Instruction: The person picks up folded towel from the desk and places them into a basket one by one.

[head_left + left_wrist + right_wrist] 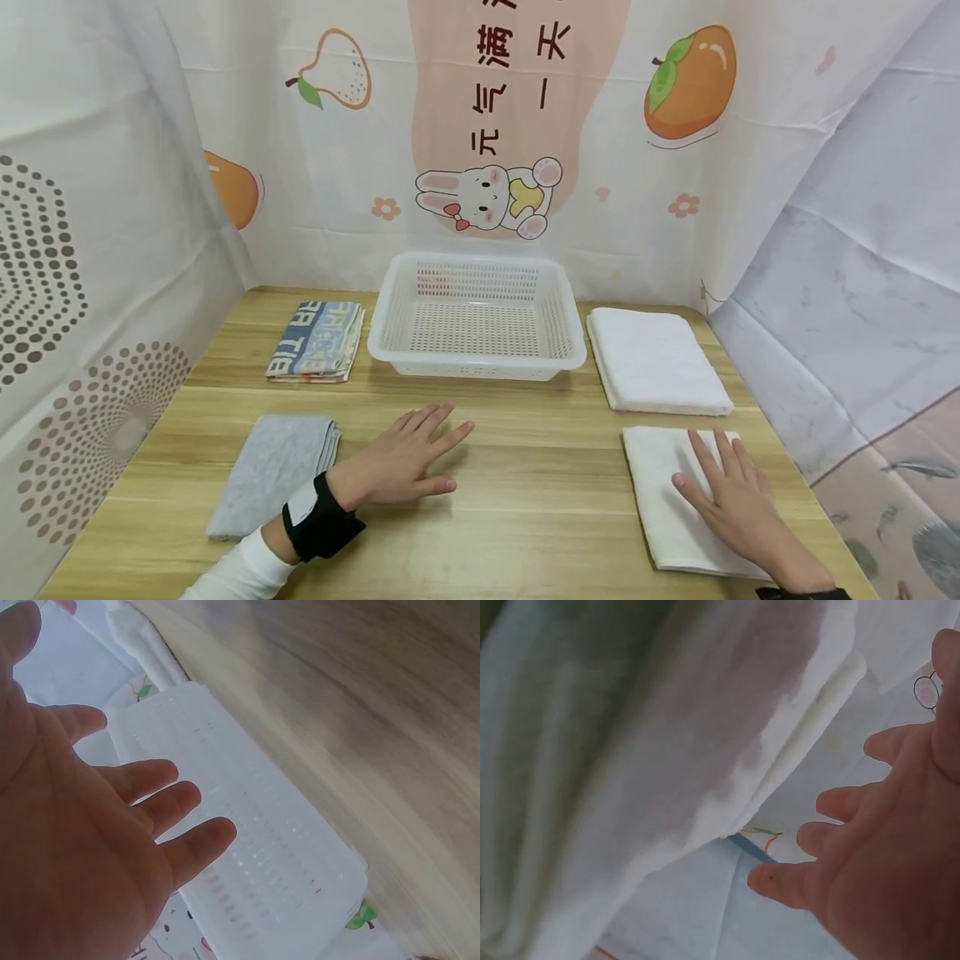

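My left hand [401,458] hovers palm down over the wooden table, its fingers spread and holding nothing. Beside its wrist lies a folded grey towel [273,471]. My right hand [731,500], also with spread fingers, is over a folded white towel [656,483] at the near right; whether it touches the cloth I cannot tell. Behind that one lies a second folded white towel [660,358]. At the far middle stands a white plastic basket [480,367] with perforated walls, and nothing lies in it. In the left wrist view, the basket [247,817] shows beyond the fingers.
A folded blue patterned towel [315,342] with lettering lies left of the basket. The wooden table [510,508] is bounded by printed cloth curtains [322,192] at the back and both sides. Each wrist wears a black strap [318,521].
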Motion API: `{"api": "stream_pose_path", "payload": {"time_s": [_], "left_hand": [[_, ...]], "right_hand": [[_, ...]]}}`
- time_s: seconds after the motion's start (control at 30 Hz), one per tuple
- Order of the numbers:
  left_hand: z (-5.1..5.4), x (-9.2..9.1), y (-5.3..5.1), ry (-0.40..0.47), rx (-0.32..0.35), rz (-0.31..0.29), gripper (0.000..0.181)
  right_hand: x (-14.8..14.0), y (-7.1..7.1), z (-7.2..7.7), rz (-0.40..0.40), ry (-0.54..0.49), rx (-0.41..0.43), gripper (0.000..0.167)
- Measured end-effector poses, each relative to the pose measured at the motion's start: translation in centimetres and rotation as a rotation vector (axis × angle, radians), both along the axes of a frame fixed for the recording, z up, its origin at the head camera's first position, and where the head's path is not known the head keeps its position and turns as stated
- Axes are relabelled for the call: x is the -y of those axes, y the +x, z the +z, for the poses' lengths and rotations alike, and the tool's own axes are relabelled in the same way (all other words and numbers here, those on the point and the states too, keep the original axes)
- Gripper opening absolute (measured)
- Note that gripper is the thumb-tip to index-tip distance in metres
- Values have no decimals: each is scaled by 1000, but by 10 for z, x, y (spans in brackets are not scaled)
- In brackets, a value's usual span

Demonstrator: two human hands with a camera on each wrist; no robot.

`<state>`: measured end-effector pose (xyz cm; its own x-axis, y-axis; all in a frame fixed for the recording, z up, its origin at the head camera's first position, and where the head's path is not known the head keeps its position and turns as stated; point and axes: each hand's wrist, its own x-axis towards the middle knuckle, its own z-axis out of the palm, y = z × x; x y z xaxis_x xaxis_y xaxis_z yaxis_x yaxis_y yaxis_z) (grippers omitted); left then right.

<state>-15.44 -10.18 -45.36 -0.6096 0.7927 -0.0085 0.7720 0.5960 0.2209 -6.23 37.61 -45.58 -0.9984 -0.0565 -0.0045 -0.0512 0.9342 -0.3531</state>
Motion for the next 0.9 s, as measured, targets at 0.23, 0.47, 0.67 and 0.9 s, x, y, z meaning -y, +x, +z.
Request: {"api": "stream_pose_path", "payload": {"time_s": [0.23,0.47,0.67,0.9], "left_hand": [[2,-1,1,-6,3,-3,74],[3,-2,1,-8,11,-6,74],[2,-2,1,-6,10,-8,74],[2,-1,0,-8,14,-6,74]], "right_hand": [[-15,10,-6,-51,43,5,82],[-25,15,-11,-99,82,11,92],[-30,20,-12,-104,89,2,97],[-35,22,-13,-137,99,75,101]]}}
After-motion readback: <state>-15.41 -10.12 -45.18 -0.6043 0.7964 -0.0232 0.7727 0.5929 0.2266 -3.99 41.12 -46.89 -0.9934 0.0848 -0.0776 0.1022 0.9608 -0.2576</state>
